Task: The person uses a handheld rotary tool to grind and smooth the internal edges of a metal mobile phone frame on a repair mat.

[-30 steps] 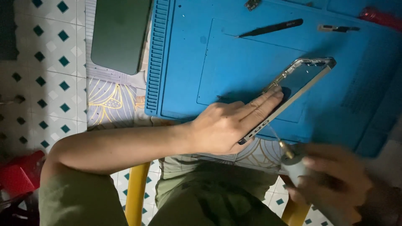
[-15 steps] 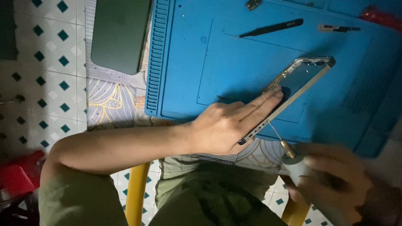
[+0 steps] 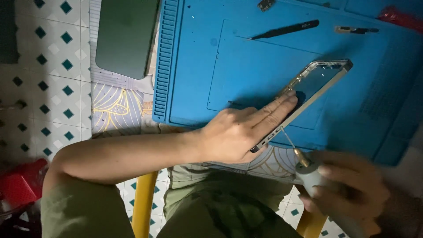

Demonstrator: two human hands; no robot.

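**Phone frame held on a blue work mat, driver at its lower edge**

The phone frame (image 3: pixel 315 86), metal-edged and tilted, lies on the blue mat (image 3: pixel 198 66) under the left hand (image 3: pixel 240 132), whose extended fingers (image 3: pixel 280 105) press along its near side. The right hand (image 3: pixel 348 189), blurred, is closed around a grey electric screwdriver (image 3: pixel 308 169); its thin bit meets the frame's lower end just beside the left hand. Beyond the left fingertips lie black tweezers (image 3: pixel 286 30). Far left of the left hand rests a dark green rectangular panel (image 3: pixel 125 37).
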